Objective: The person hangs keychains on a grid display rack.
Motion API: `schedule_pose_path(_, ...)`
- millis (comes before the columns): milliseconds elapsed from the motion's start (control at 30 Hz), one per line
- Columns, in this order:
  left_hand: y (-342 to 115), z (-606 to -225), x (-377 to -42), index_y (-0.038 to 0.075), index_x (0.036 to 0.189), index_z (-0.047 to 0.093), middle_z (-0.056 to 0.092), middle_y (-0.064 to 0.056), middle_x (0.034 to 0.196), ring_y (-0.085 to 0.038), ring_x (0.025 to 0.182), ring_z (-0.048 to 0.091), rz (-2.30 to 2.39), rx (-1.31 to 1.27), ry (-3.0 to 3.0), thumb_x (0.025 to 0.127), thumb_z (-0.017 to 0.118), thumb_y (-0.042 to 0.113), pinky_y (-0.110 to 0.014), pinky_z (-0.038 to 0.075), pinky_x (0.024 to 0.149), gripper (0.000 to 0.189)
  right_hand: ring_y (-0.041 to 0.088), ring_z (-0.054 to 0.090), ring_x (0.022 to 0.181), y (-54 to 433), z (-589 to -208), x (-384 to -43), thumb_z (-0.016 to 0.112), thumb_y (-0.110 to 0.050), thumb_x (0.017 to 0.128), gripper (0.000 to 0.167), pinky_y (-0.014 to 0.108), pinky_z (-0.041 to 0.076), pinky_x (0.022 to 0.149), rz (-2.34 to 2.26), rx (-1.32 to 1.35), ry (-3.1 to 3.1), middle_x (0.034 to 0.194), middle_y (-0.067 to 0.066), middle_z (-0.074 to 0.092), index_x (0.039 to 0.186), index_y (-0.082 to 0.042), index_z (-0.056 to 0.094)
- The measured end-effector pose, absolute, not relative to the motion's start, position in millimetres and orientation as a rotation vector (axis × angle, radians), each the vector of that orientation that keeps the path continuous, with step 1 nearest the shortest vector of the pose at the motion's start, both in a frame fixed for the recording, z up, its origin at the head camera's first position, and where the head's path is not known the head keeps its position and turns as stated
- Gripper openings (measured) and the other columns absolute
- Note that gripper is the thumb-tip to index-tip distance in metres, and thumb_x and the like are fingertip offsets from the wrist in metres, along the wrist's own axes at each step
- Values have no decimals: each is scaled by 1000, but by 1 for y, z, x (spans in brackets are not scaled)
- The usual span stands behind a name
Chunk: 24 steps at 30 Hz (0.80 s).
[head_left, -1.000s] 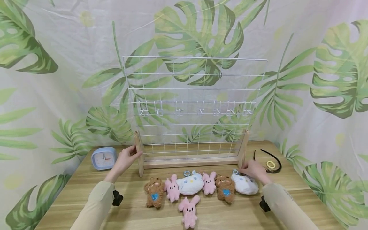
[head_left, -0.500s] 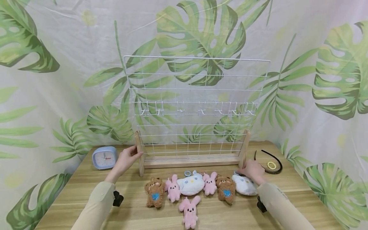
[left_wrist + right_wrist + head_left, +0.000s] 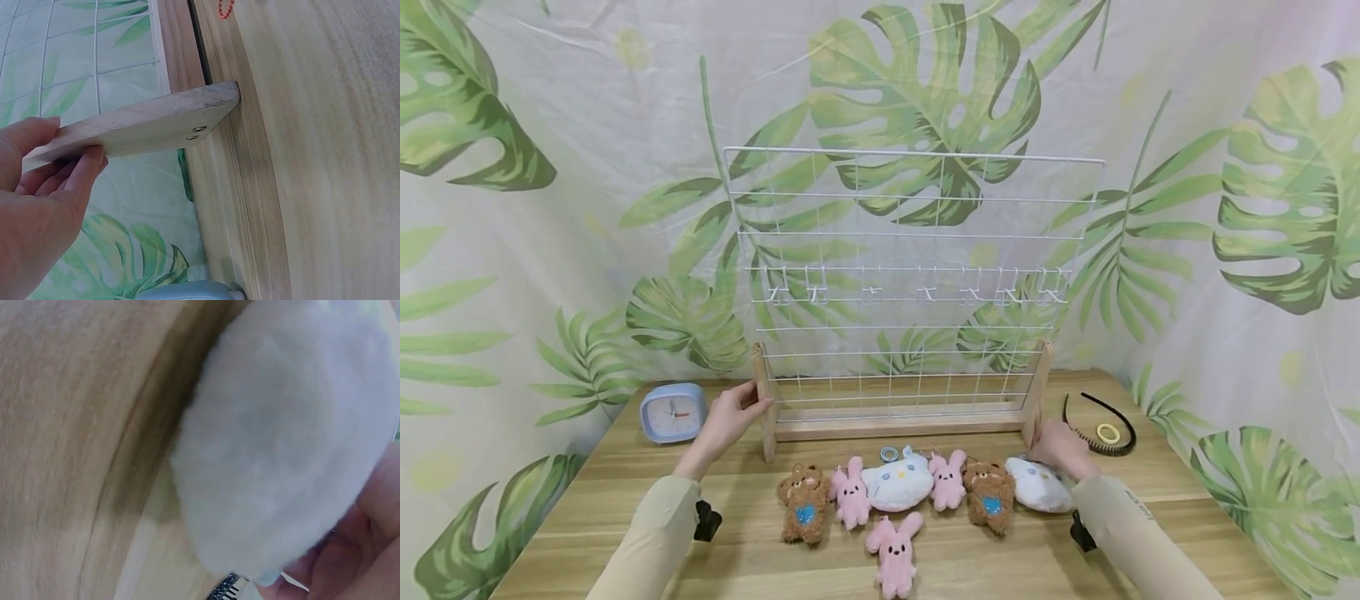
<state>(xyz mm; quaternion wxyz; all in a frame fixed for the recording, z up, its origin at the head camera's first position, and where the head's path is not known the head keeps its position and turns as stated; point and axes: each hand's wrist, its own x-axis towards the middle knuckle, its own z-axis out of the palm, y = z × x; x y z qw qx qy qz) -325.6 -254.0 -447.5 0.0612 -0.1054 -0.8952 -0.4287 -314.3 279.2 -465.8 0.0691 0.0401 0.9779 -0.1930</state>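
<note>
The rack [image 3: 910, 269] stands upright on the table [image 3: 820, 575]. The left hand [image 3: 730, 417] pinches its left leg [image 3: 159, 125], thumb on one side and fingers on the other. The right hand [image 3: 1063, 450] is down by the right leg [image 3: 1039, 383], next to a white cat toy [image 3: 1041, 485]. I can't tell if its fingers grip the leg, the toy or nothing.

If only one hand pulled, I think the rack could turn crooked. It is tall on short legs, so a hard push might tip it and shake the little hooks [image 3: 927, 294]. The cat toy is so close to the right hand that a small bump could knock it away. The brown bear [image 3: 803, 504] and pink bunny [image 3: 851, 496] lie just in front, so sliding the rack forward could shove them. A big slide sideways might hit the clock [image 3: 673, 412] on one side or the hair band [image 3: 1116, 450] on the other.
</note>
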Motion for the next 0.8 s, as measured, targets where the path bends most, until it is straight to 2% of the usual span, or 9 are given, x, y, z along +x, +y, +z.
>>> schedule_pose_path(167, -253, -447, -324, -10, 147, 40, 58, -31, 135, -45, 125, 57, -1295, -321, -2707, 103, 54, 22, -53, 53, 99, 56, 19, 51, 62, 281, -464, -311, 75, -20, 80, 27, 30, 40, 55, -584, -20, 2936, 66, 3, 50, 75, -9, 51)
schedule_pose_path(267, -253, -447, -323, -9, 147, 40, 58, -31, 135, -45, 125, 57, -1304, -321, -2705, 103, 54, 24, -53, 53, 99, 56, 17, 48, 60, 283, -465, -309, 73, -15, 80, 23, 28, 38, 55, -589, -85, 2943, 65, 2, 49, 77, -9, 51)
schedule_pose_path(500, -254, -449, -325, -9, 146, 42, 59, -30, 134, -44, 124, 58, -1301, -316, -2704, 103, 55, 26, -53, 53, 98, 57, 11, 38, 52, 287, -468, -307, 71, -11, 77, 24, 23, 32, 51, -662, -121, 2922, 55, -4, 38, 67, -12, 49)
schedule_pose_path(667, -254, -449, -325, -9, 146, 41, 58, -30, 135, -44, 125, 58, -1298, -317, -2706, 103, 55, 23, -53, 53, 98, 56, 8, 31, 48, 289, -468, -309, 70, -6, 76, 37, 20, 28, 50, -673, -186, 2933, 49, -8, 30, 53, -16, 43)
schedule_pose_path(800, -254, -448, -326, -10, 146, 41, 58, -31, 135, -45, 125, 57, -1297, -324, -2705, 103, 55, 24, -53, 53, 99, 57, 7, 27, 47, 291, -468, -310, 69, -3, 78, 45, 20, 26, 50, -673, -206, 2928, 48, -9, 25, 50, -19, 37)
